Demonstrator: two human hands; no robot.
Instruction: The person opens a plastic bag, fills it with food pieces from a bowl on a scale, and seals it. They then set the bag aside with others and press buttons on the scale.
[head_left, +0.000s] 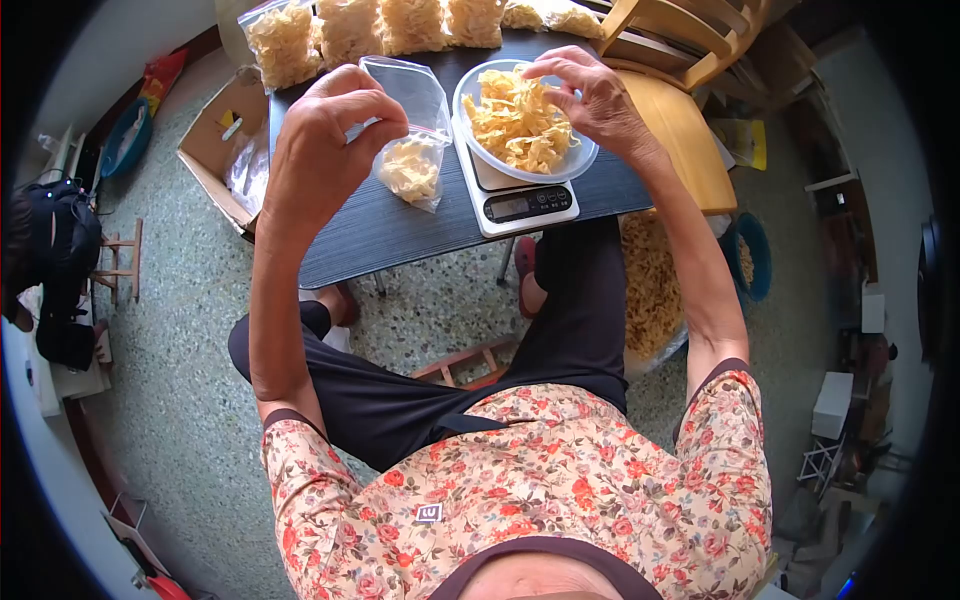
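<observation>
My left hand is closed in a pinch at the left edge of a clear zip bag. The bag stands on the table with its mouth spread, and a small heap of pale yellow dried strips lies in its bottom. Over the right rim of a translucent plastic bowl, my right hand has its fingers curled onto yellowish dried strips; its fingertips are partly hidden among them. Underneath the bowl is a white digital kitchen scale, its display too dark to read.
Several filled clear bags line the dark table's far edge. A wooden chair adjoins at right, with a large bag of dried strips on the floor below. At left is an open cardboard box. A wooden stool lies between my legs.
</observation>
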